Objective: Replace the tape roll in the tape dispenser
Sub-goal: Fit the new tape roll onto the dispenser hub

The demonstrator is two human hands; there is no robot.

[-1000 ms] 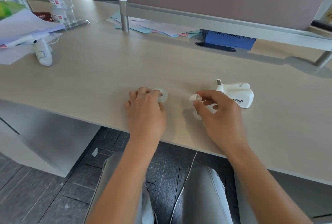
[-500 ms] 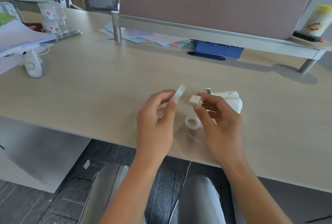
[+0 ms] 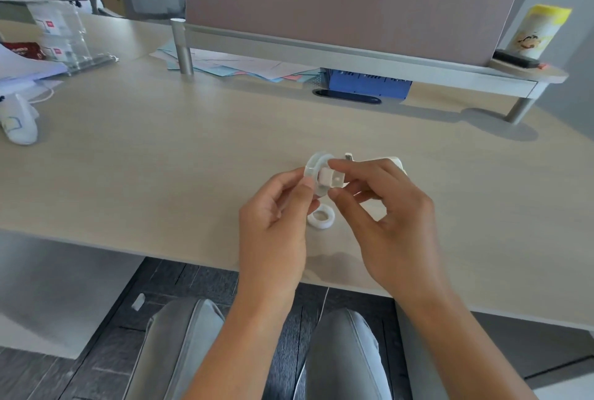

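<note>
**Here: tape roll and spindle held together above the bench**

We log the clear tape roll point(image 3: 313, 164) raised over the bench point(image 3: 160, 155), pinched at its rim by the left hand point(image 3: 276, 216), thumb and forefinger pressed onto it. Our right hand point(image 3: 385, 213) pinches the small white spindle point(image 3: 331, 178) between thumb and forefinger, its end at the roll's opening; whether it is seated we cannot tell. The white empty core point(image 3: 320, 218) lies flat on the bench beneath both hands. The white tape dispenser point(image 3: 382, 162) stands just behind the right hand, mostly hidden by it.
</note>
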